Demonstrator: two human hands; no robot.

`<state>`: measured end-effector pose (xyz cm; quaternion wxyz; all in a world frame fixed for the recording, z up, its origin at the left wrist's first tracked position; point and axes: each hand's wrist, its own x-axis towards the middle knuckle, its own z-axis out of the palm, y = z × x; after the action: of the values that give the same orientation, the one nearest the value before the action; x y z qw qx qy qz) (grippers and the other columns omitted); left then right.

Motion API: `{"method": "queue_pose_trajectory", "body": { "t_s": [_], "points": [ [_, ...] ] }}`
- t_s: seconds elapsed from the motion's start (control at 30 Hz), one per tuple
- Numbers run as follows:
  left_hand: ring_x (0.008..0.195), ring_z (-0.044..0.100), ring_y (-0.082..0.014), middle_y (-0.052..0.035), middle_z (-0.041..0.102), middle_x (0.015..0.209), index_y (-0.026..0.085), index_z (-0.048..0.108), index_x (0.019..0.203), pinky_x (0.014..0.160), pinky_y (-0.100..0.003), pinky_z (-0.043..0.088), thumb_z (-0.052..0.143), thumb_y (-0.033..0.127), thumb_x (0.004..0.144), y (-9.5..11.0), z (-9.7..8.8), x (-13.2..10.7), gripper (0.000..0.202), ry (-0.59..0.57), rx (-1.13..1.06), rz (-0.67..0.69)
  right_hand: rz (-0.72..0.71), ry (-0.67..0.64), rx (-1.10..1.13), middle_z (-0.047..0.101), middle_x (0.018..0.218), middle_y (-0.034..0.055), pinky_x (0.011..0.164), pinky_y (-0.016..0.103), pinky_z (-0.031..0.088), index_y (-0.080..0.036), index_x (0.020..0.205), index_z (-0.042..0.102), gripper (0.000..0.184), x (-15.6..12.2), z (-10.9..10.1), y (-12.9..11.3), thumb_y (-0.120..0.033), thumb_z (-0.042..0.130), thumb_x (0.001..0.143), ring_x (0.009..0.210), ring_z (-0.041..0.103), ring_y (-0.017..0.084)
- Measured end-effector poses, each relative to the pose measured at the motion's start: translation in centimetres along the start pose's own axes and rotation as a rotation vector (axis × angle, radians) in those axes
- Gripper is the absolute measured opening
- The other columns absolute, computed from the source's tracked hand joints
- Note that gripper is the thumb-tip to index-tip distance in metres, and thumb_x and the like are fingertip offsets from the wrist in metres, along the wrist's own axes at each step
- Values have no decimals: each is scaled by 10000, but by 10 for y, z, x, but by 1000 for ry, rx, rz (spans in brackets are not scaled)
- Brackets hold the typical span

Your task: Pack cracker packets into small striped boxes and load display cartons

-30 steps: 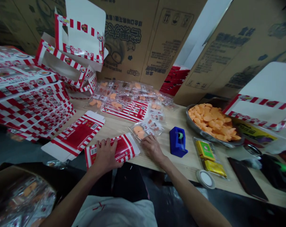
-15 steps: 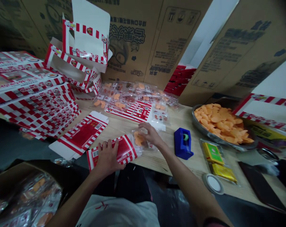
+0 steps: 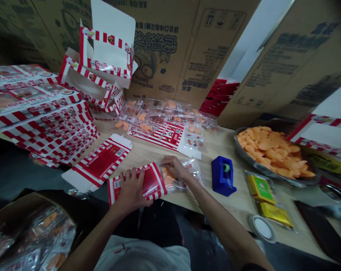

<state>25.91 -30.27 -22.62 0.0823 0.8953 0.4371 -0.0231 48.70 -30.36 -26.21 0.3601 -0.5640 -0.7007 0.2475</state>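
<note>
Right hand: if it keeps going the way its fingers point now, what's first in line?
The right hand points left, gripping a clear snack packet at the open end of the red-striped box under the left hand. That box mouth probably comes first; depth is unclear.

A second ago the right hand (image 3: 174,168) lay flat on the table just right of the red-and-white striped carton (image 3: 139,183), below a clear snack packet (image 3: 181,175) lying farther out. It then reached out onto that packet. Now the packet sits nearer, its left end at the carton's open right end, perhaps just inside it; the fingers curl over that end.
</note>
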Motion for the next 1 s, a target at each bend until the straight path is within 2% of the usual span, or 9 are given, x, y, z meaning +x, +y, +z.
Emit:
{"method": "queue_pose_trajectory", "body": {
  "t_s": [0.1,0.17,0.3,0.4,0.5,0.63,0.8,0.9,1.0],
  "points": [
    [1249,339,-467,-271,374,1406,82,366,1436,1076,-606,151,765,556,479,-1,1,1,1140,-19,6,48,5,18,5,664,741,16,814,298,445,-210,660,711,235,4,7,-1,-56,540,705,775,608,161],
    [1254,334,-472,-278,371,1409,78,372,1434,1075,-612,149,766,572,484,-3,2,2,1141,-22,3,53,51,133,-1,694,916,66,881,351,442,-194,790,725,225,-6,0,5,-126,513,758,922,619,203],
    [1256,334,-479,-289,367,1411,71,365,1437,1073,-626,138,780,591,472,-4,4,3,1173,-18,3,62,386,637,-97,656,1108,171,894,432,444,-123,1027,675,368,-56,-33,24,-372,483,835,1046,588,290],
    [1254,333,-482,-291,370,1409,70,364,1436,1064,-637,141,791,596,455,-4,6,4,1192,-14,15,55,609,665,-13,699,960,143,842,427,462,-151,949,684,518,-86,-39,19,-591,430,849,927,626,295],
    [1241,344,-481,-292,382,1396,68,368,1430,1050,-646,155,797,594,444,-4,11,5,1197,-2,29,55,624,495,288,710,967,111,812,400,488,-191,922,687,561,-88,-9,-10,-678,425,828,918,640,275],
    [1215,369,-466,-284,407,1369,71,390,1408,1042,-637,178,805,567,434,-7,12,6,1169,58,27,73,488,307,693,655,1169,84,880,389,495,-221,1150,592,538,-76,42,-52,-589,629,760,1050,617,239],
    [1130,429,-419,-248,455,1278,60,382,1388,973,-563,316,743,602,515,-1,-2,-5,1089,234,-51,-41,495,873,632,608,1117,56,864,359,512,-227,947,476,504,-83,68,-76,-415,809,619,1073,586,215],
    [1129,419,-439,-260,444,1274,47,335,1412,935,-592,336,745,632,501,4,-2,-20,1157,304,-129,-107,463,917,801,616,1015,14,737,306,538,-243,892,388,514,-87,77,-87,-366,812,629,903,633,172],
    [1165,439,-386,-226,472,1283,78,277,1451,974,-570,355,640,556,704,-3,17,-34,959,303,-433,-52,442,910,853,620,933,-13,706,274,526,-253,988,404,461,-88,82,-93,-346,758,707,777,629,131]
  ]
}}
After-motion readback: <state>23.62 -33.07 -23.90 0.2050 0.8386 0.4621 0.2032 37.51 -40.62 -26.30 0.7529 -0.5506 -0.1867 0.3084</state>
